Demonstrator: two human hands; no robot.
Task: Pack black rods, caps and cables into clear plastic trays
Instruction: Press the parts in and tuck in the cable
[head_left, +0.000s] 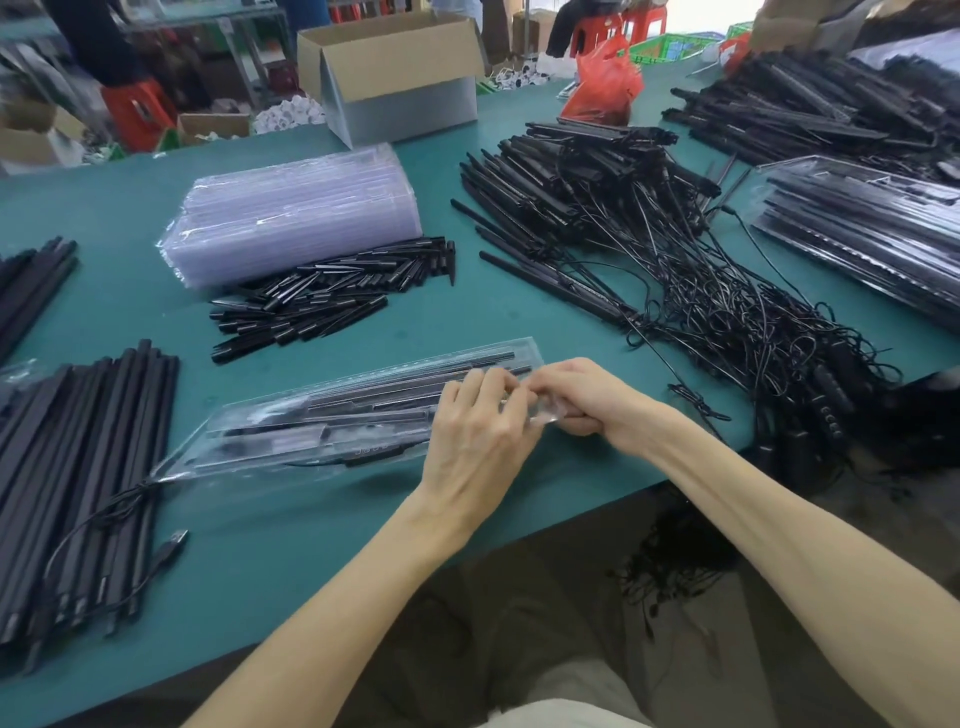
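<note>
A clear plastic tray (291, 431) lies slanted on the green table in front of me, with black rods and a cable inside it. My left hand (478, 426) and my right hand (587, 400) meet at its right end, and the fingers of both pinch the clear plastic there. A pile of short black caps (332, 296) lies beyond the tray. Black rods with tangled cables (649, 249) are heaped to the right. Long black rods (83, 467) lie in a bundle at the left, with a USB cable (171, 545) across them.
A stack of clear trays (301, 208) stands behind the caps. Filled trays (872, 244) are piled at the right, more black rods (810, 109) behind them. An open cardboard box (400, 78) and a red bag (608, 83) sit at the far edge. Cables hang off the near table edge.
</note>
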